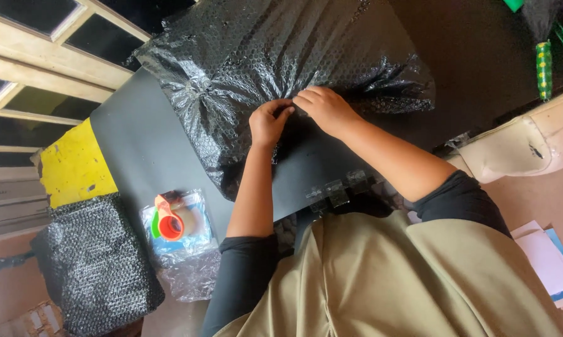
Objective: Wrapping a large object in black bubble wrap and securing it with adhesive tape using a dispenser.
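Under both hands, black bubble wrap hides its contents.

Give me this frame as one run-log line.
left hand: pinching black bubble wrap | right hand: pressing wrap edge | nearby: tape dispenser | surface: black table

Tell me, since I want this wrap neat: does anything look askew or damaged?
No damage shows. The black bubble wrap is rumpled and bunched around the dark board, not flat. Both hands, left hand and right hand, pinch its edge. Clear tape strips hang loosely off the board's near edge.
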